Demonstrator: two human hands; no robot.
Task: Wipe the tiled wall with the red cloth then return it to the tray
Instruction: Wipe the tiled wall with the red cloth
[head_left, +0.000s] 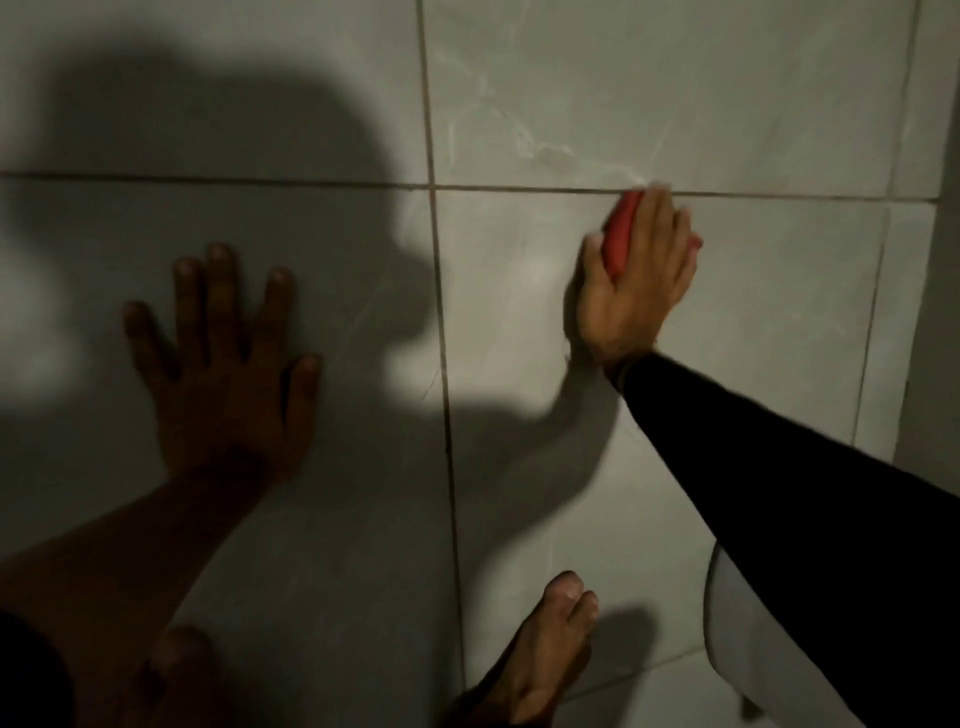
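Right hand (636, 275) presses the red cloth (621, 236) flat to the tiled wall (753, 104) at a grout line, left hand (223, 364) splayed empty; cloth looks soft, light, best held bunched under palm.

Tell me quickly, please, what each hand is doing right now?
Left hand: open, flat on the tiled wall.
Right hand: pressing the red cloth against the wall.

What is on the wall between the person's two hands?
Nothing but bare tiled wall, crossed by one vertical grout line and partly in shadow. The head view shows the left hand flat, the right hand pressing the red cloth.
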